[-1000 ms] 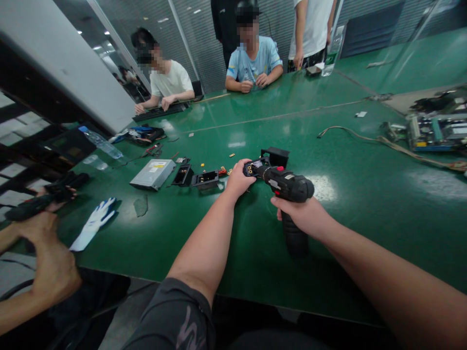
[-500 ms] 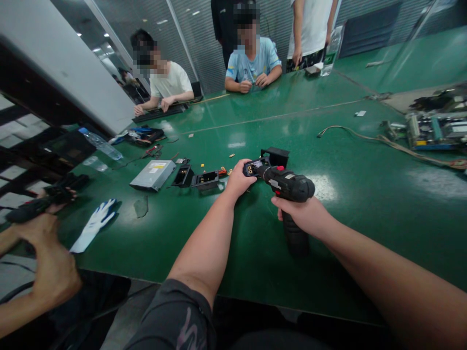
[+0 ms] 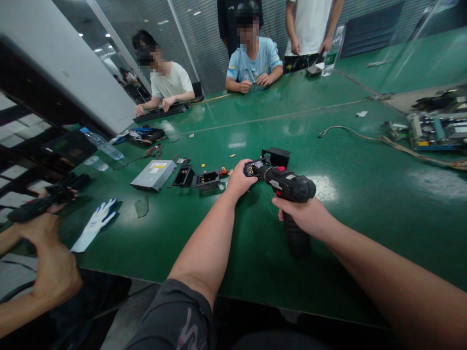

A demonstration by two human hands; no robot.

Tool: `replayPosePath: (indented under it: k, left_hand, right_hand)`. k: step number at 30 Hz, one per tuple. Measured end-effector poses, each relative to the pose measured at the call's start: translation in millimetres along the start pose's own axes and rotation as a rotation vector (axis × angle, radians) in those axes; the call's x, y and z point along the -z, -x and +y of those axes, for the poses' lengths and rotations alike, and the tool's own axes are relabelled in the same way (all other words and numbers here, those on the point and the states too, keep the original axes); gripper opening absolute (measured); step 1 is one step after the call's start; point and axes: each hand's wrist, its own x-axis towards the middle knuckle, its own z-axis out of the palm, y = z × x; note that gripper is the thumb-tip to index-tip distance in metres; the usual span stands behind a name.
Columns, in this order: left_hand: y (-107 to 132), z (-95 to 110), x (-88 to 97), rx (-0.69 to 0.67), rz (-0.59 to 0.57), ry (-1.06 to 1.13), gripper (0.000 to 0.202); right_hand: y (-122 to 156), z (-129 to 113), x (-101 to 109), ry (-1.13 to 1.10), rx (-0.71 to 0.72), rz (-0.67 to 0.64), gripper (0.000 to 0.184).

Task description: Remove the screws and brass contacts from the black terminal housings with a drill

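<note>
Firmly gripped in the right hand (image 3: 304, 213), a cordless drill (image 3: 292, 186) points into a black plastic housing (image 3: 251, 169) clasped by the left hand (image 3: 241, 180) on the green table (image 3: 255, 253); screw work appears underway, likely calling for steady pressure next.

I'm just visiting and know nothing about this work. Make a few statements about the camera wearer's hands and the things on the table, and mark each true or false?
1. The right hand grips a power drill. True.
2. The left hand holds a water bottle. False: it holds a black part.
3. The drill's front end points toward the black part. True.
4. A white-and-blue glove is worn on the right hand. False: it lies on the green table.
5. The silver box lies to the left of the drill. True.
</note>
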Motion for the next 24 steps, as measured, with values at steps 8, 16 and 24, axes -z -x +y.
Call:
replayPosePath:
  k: [8, 16, 24]
  left_hand:
    - [-0.6, -2.8, -0.3, -0.013, 0.003, 0.007, 0.069]
    - [-0.7, -2.6, -0.2, -0.025, 0.001, -0.015, 0.07]
    - [-1.7, -7.2, -1.9, -0.04, 0.01, 0.013, 0.066]
  right_hand:
    - [0.4, -0.8, -0.6, -0.008, -0.012, 0.001, 0.03]
    - [0.8, 0.6, 0.6, 0.003, -0.014, -0.002, 0.03]
    - [0.4, 0.9, -0.6, 0.007, -0.006, 0.007, 0.032]
